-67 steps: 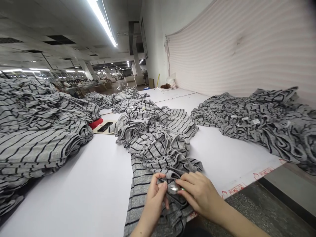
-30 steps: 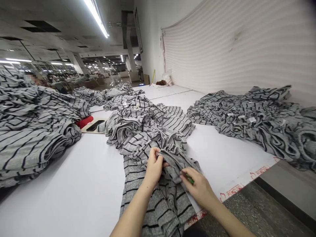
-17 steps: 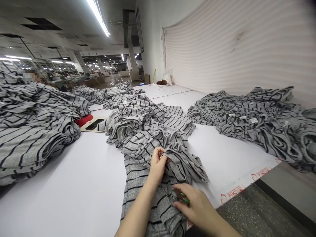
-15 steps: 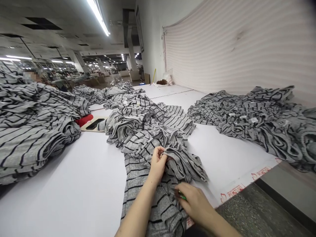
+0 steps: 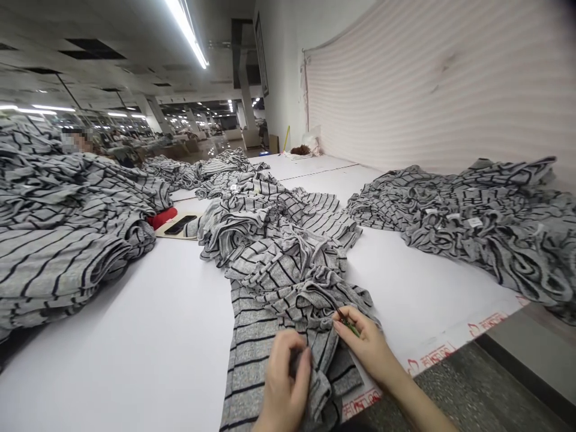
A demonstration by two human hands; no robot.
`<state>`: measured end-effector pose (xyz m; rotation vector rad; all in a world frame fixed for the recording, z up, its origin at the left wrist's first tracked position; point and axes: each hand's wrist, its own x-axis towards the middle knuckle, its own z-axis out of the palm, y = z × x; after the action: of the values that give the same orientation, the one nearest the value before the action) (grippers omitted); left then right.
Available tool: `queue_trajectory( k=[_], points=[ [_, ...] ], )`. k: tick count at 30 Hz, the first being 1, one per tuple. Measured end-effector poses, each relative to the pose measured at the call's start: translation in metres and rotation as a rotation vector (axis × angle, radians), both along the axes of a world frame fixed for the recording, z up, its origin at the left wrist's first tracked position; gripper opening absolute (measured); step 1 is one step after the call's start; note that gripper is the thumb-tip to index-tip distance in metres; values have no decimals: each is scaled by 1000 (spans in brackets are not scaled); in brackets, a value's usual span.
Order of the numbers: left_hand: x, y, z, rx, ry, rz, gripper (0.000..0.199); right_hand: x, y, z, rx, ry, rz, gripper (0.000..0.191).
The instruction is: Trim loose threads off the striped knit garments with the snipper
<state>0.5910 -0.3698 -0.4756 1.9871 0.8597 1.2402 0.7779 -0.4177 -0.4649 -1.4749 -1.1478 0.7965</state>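
A grey garment with black stripes (image 5: 254, 336) lies in front of me, spread toward the table's near edge. My left hand (image 5: 288, 372) is low over it, its fingers curled round a fold of the cloth. Farther up and to the right, my right hand (image 5: 362, 339) is closed on small thread snips (image 5: 350, 327) with green handles and a dark tip. The snips point up and left, beside the bunched cloth (image 5: 315, 294). Just beyond, more striped garments (image 5: 279, 210) lie heaped along the middle of the table.
A tall pile of striped garments (image 5: 58, 252) stands at the left, another pile (image 5: 472, 222) at the right. A phone (image 5: 180, 225) rests on a pale board near a red object (image 5: 162, 218). The white tabletop (image 5: 153, 336) ends at a red-printed edge (image 5: 432, 360). A person is behind the left pile.
My left hand has let go of the bunched cloth and come down nearer to me, onto a lower fold. My right hand has moved up and slightly right with the snips.
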Motion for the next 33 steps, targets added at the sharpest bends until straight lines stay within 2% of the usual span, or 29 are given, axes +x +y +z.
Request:
queue_trajectory(
  k=[2,4,6,9,12,14,16,20,23,26,29,33],
  points=[
    [-15,-14,-2,-9,71,27,8,-1,-4,0,-12,-49,20,15],
    [-30,-23,-3,-130,126,163,14,0,-14,2,-59,-214,84,17],
    [-40,-30,-4,-267,233,193,20,0,-26,3,-112,-421,168,25],
    [-37,-37,-5,-329,347,17,28,2,-40,1,-145,-571,253,30],
    [-16,-44,-7,-282,396,-200,36,5,-40,0,-75,-538,253,36],
    [0,-48,-8,-184,510,-269,38,9,-29,5,4,-522,211,37],
    [11,-52,-7,-85,658,-240,43,12,-12,12,75,-556,144,37],
    [20,-56,-1,-94,802,-195,41,15,36,21,162,-664,12,29],
    [27,-58,4,-86,876,-167,41,27,76,12,186,-671,-71,19],
    [32,-59,6,-51,948,-179,41,53,107,-5,222,-632,-153,17],
    [32,-59,3,-31,962,-196,39,77,118,-22,240,-573,-195,22],
    [34,-63,-14,77,896,-99,50,76,102,-36,278,-512,-205,25]
  ],
)
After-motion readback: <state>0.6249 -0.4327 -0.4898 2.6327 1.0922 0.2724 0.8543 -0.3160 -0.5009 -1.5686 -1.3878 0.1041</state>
